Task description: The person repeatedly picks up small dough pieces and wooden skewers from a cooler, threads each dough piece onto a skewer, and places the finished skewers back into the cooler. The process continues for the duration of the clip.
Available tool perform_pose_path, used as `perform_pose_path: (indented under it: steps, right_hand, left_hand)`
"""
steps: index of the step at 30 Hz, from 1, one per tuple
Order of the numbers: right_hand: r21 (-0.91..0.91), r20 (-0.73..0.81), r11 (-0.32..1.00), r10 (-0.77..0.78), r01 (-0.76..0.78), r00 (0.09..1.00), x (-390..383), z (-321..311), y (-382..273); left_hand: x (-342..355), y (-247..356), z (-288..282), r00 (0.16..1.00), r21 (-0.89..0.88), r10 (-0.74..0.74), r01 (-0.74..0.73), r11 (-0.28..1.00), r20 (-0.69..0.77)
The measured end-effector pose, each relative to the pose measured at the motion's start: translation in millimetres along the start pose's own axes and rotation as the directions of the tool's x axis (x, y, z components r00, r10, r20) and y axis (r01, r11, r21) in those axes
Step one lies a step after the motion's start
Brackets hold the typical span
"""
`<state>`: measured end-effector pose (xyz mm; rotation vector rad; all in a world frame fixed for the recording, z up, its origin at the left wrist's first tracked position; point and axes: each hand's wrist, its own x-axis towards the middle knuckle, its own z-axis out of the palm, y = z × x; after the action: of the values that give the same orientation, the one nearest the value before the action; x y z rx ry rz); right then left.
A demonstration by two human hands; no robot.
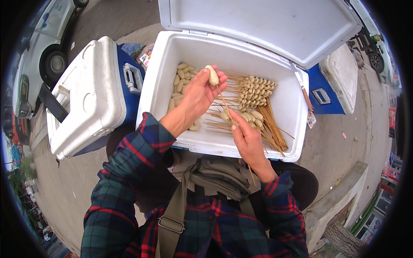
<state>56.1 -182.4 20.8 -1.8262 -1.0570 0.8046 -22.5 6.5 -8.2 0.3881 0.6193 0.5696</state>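
Observation:
My left hand is raised over an uncovered white cooler, its fingers closed round a pale, plump sausage. The upper end of a thin wooden skewer meets the sausage's lower end; how deep it goes in is hidden. Lower and to the right, my right hand pinches the skewer partway along, and its tail sticks out below the hand. Loose pale sausages lie along the cooler's left side. Skewered sausages with cut, ridged sides are stacked at the right, above smoother skewered ones.
A bundle of bare wooden skewers lies in the cooler's right part. On its right rim rests a knife; the lid is tipped back. Blue-and-white coolers stand at left and right. A bag sits at my lap.

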Motion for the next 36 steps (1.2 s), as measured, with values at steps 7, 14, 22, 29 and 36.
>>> perform_pose_path:
  steps: [7,14,22,29,36]
  right_hand:
    - [0.107,0.0,0.994,0.037,-0.037,0.999,1,4,4]
    - [0.13,0.001,0.991,0.028,-0.028,1.0,2,4,3]
    - [0.35,0.034,0.934,0.067,-0.074,0.997,7,7,3]
    - [0.498,0.056,0.85,0.164,-0.17,0.985,21,7,1]
    - [0.111,0.175,0.969,0.199,-0.22,0.964,19,-30,11]
  left_hand:
    - [-10,-7,4,0.996,0.077,0.013,-0.02,0.997,0.091]
    - [-15,-13,7,0.984,0.055,-0.036,0.026,0.998,0.173]
    - [-25,-26,8,0.972,0.046,-0.07,0.061,0.997,0.224]
    - [-35,-40,11,0.963,0.096,-0.181,0.165,0.982,0.199]
    - [2,-20,-6,0.99,0.269,-0.057,0.022,0.963,0.126]
